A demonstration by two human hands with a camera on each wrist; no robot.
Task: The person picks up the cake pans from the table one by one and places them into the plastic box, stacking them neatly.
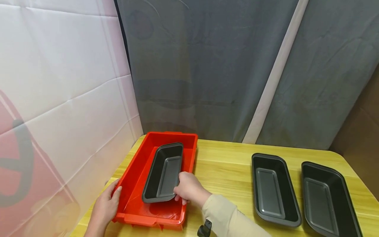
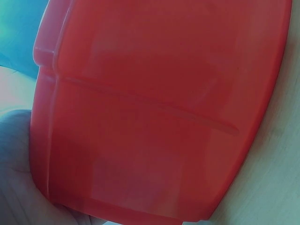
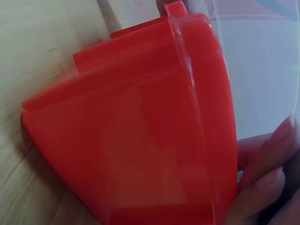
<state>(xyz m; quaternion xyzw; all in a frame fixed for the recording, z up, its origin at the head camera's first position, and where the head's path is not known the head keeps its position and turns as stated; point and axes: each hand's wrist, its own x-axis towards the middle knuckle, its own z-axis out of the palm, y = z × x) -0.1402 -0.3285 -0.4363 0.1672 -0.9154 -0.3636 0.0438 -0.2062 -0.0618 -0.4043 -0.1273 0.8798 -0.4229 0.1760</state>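
Observation:
A dark grey loaf pan (image 1: 170,176) is inside the red plastic bin (image 1: 134,206), lying at a slight angle to its sides. My right hand (image 1: 190,188) reaches over the bin's right wall and pinches the pan's near right corner. On the opposite side, my left hand (image 1: 106,205) grips the bin's left rim near the front, thumb on top. The left wrist view shows the bin's outer wall (image 2: 150,122) with part of that hand at the lower left. In the right wrist view, fingers (image 3: 262,190) of my right hand show beside the bin's rim.
Two more dark loaf pans, one nearer (image 1: 270,191) and one farther right (image 1: 321,202), stand on the yellow wooden table (image 1: 225,164). A grey curtain (image 1: 207,72) hangs behind the table, and a white cloth wall (image 1: 65,65) borders its left side.

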